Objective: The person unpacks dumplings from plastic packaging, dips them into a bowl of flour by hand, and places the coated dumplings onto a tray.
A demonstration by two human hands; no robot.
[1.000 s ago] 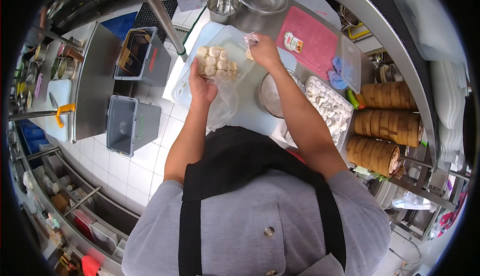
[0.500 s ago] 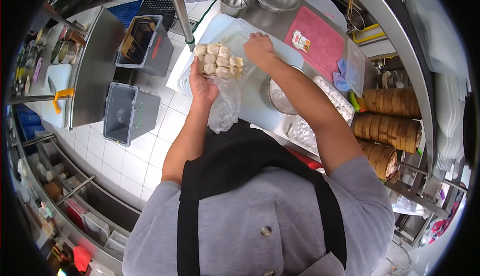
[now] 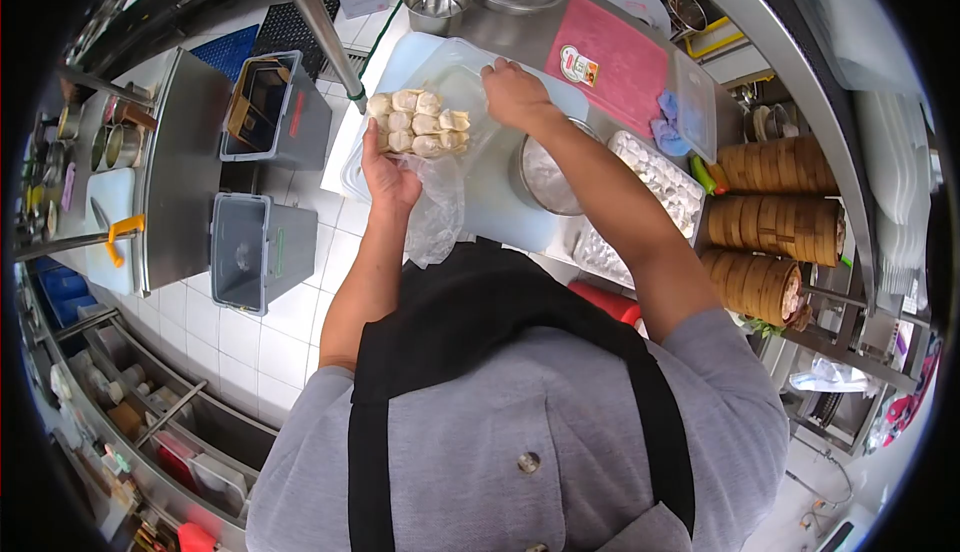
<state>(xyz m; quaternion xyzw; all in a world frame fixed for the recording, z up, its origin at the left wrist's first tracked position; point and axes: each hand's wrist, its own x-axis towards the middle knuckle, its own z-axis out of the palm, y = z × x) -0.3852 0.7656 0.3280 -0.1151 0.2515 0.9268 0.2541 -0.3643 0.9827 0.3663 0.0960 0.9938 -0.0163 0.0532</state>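
We look down on a person's two bare hands above a steel surface [image 3: 512, 34]. The left hand [image 3: 392, 177] grips a slab of pale cream, rounded, dough-like pieces [image 3: 415, 120] set in rows, raised over the left part of the surface; its thumb lies along the slab's left edge, while the other fingers are hidden, probably beneath. We judge that support from below leaves the upper faces exposed and level. A clear, crumpled plastic bag [image 3: 437, 202] hangs loose on the near side, covering none of those faces. The right hand [image 3: 515, 95] is poised just right of the slab, its fingers drawn together; we cannot tell whether they pinch anything.

Below the slab we note a shallow, translucent plastic container [image 3: 462, 80], resting on a flat, light-blue cutting board [image 3: 505, 222]. A round steel bowl [image 3: 518, 184] of white contents and, nearer the right edge, a shallow rectangular tray [image 3: 700, 195] of white lumps lie partly beneath the right forearm, placed, we suppose, for easy reach. A pink rectangular board [image 3: 620, 47] occupies the far right portion; a small steel pot [image 3: 437, 14] stands at the far left corner.

Beyond the right edge we find stacked, round bamboo steamers [image 3: 775, 222]; beyond the left, two open grey plastic bins [image 3: 295, 247] on a white-tiled floor [image 3: 280, 352].
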